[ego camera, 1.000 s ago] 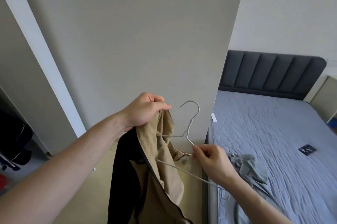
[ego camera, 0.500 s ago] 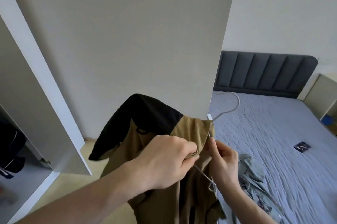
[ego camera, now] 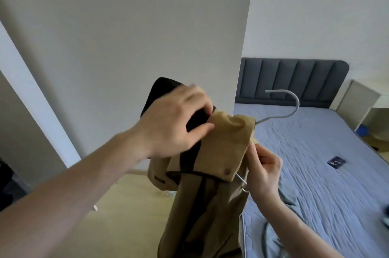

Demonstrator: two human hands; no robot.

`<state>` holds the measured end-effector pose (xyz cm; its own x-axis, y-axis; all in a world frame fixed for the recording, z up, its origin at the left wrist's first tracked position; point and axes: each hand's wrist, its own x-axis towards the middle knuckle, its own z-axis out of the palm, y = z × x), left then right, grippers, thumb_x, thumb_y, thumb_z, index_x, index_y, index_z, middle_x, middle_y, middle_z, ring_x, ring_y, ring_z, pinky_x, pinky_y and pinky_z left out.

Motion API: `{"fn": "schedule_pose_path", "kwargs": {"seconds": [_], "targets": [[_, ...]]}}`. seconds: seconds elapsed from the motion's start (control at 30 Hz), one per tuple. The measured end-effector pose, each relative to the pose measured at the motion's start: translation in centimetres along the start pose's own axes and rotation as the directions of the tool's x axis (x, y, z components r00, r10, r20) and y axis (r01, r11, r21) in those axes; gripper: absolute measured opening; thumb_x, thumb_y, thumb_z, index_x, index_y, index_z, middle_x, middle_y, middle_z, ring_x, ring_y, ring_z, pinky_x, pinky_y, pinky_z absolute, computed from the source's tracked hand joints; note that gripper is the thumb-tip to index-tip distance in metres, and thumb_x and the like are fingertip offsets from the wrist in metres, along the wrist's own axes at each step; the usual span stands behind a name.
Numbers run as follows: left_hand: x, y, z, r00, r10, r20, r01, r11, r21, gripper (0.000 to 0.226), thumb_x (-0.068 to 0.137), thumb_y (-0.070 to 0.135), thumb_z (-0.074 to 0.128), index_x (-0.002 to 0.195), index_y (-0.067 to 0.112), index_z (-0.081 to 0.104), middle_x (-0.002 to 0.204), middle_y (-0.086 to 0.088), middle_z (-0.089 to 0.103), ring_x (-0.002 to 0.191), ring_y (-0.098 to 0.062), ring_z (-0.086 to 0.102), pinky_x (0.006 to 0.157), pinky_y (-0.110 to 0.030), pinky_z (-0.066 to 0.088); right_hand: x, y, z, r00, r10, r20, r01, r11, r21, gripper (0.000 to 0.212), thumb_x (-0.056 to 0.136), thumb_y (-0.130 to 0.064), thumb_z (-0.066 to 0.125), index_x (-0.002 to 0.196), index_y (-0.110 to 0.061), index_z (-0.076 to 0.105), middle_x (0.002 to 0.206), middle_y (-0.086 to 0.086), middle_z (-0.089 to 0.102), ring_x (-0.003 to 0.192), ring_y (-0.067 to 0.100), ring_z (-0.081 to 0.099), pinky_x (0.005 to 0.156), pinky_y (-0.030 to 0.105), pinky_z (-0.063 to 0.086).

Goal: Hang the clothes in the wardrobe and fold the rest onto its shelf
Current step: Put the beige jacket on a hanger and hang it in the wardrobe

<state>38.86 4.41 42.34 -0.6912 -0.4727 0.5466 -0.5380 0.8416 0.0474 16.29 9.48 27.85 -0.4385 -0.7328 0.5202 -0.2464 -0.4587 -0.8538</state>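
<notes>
We hold a tan jacket with a black lining (ego camera: 223, 148) in front of us, between both hands, with a white wire hanger (ego camera: 292, 108) partly threaded into it. Our left hand (ego camera: 174, 125) grips the collar area where the black lining meets the tan cloth, thumb and fingers closed on the fabric. Our right hand (ego camera: 263, 165) sits just beside the jacket at about four o'clock from the left hand, fingers pinched on the hanger's lower wire, where a short bare stretch of metal shows below a snap button.

The relation that matters is the hanger's axis. Its hook pokes out of the tan shoulder toward two o'clock, over the bed (ego camera: 315, 152), and its body runs down under the cloth toward our right hand at five o'clock. So the hanger lies tilted, not level, and only one shoulder looks seated; the black-lined side under our left hand appears to hang loose. We judge the left hand is nearer the unseated shoulder, so it would pull that side over the hidden arm while the right steadies the wire.

The wardrobe panel (ego camera: 126, 47) rises at eleven o'clock; its open interior lies off at nine o'clock, well apart from the jacket. A grey garment (ego camera: 292, 201) lies on the bed at five o'clock.
</notes>
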Motion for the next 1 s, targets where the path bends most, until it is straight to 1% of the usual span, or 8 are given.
{"fn": "schedule_pose_path", "kwargs": {"seconds": [0.13,0.23,0.4,0.53,0.63,0.83,0.97,1.0], "targets": [[3.2,-3.5,2.4,0.988,-0.064,0.143,0.029,0.972,0.233,0.043,0.095,0.069,0.050,0.112,0.031,0.058,0.115,0.012,0.062,0.122,-0.018,0.053,0.122,-0.042,0.019,0.8,0.3,-0.4,1.000,-0.003,0.009,0.003,1.000,-0.012,0.061,0.098,-0.041,0.060,0.058,0.002,0.043,0.053,0.012,0.028,0.051,0.022,0.025,0.051,0.038,0.019],[3.8,-4.6,4.7,0.977,-0.060,0.205,0.025,0.985,0.170,0.040,0.098,0.064,0.050,0.077,0.030,0.046,0.069,0.015,0.048,0.069,-0.016,0.049,0.090,-0.040,0.046,0.3,1.7,-1.3,0.998,0.041,0.047,-0.040,0.999,-0.020,0.054,0.095,-0.051,0.060,0.057,-0.013,0.056,0.050,-0.003,0.031,0.048,0.011,0.029,0.048,0.027,0.021],[3.4,-5.6,7.3,0.990,-0.038,0.132,0.022,0.993,0.115,0.040,0.098,0.059,0.050,0.073,0.028,0.044,0.065,0.014,0.044,0.065,-0.012,0.043,0.056,-0.030,0.029,0.4,3.9,-3.4,0.978,0.133,0.162,-0.115,0.987,-0.114,0.040,0.094,-0.061,0.057,0.082,-0.026,0.073,0.059,-0.009,0.048,0.052,0.006,0.040,0.053,0.018,0.031],[3.5,-6.8,7.2,0.989,-0.109,0.103,0.100,0.991,0.087,0.041,0.099,0.056,0.055,0.066,0.038,0.038,0.062,0.014,0.046,0.061,-0.009,0.045,0.052,-0.026,0.025,-1.1,6.3,-6.2,0.963,0.241,-0.118,-0.258,0.953,-0.161,0.052,0.083,-0.072,0.057,0.122,-0.037,0.057,0.118,-0.011,0.061,0.103,0.005,0.060,0.083,0.028,0.046],[3.4,-7.8,6.3,0.984,-0.168,0.053,0.165,0.984,0.065,0.044,0.098,0.058,0.054,0.063,0.037,0.037,0.060,0.010,0.048,0.060,-0.001,0.047,0.052,-0.027,0.025,-4.5,7.8,-6.2,0.837,0.443,-0.322,-0.459,0.888,0.030,0.066,0.082,-0.079,0.059,0.121,-0.027,0.051,0.117,-0.006,0.060,0.105,0.001,0.061,0.082,0.023,0.043],[4.2,-7.8,4.9,0.981,-0.192,0.012,0.190,0.977,0.094,0.049,0.096,0.063,0.049,0.065,0.026,0.039,0.057,0.006,0.047,0.059,-0.005,0.049,0.051,-0.029,0.028,-8.0,9.3,0.3,0.743,0.646,0.177,-0.625,0.763,-0.165,0.072,0.065,-0.071,0.082,0.122,-0.038,0.053,0.117,-0.019,0.066,0.104,-0.007,0.065,0.091,0.025,0.055],[4.3,-7.6,3.2,0.987,-0.162,-0.023,0.163,0.983,0.082,0.047,0.094,0.065,0.046,0.065,0.028,0.040,0.056,0.007,0.047,0.059,-0.006,0.050,0.051,-0.030,0.029,-5.2,10.7,2.4,0.747,0.613,0.258,-0.531,0.783,-0.325,0.005,0.088,-0.039,0.076,0.090,-0.038,0.072,0.085,-0.018,0.076,0.081,0.000,0.071,0.076,0.023,0.059],[4.1,-7.8,2.6,0.987,-0.159,-0.023,0.160,0.983,0.091,0.048,0.094,0.066,0.044,0.066,0.027,0.042,0.057,0.007,0.048,0.059,-0.007,0.050,0.051,-0.030,0.032,-4.1,11.0,2.0,0.764,0.590,0.262,-0.490,0.794,-0.359,0.018,0.095,-0.032,0.071,0.077,-0.036,0.073,0.073,-0.019,0.073,0.071,0.000,0.067,0.065,0.019,0.055]]}}
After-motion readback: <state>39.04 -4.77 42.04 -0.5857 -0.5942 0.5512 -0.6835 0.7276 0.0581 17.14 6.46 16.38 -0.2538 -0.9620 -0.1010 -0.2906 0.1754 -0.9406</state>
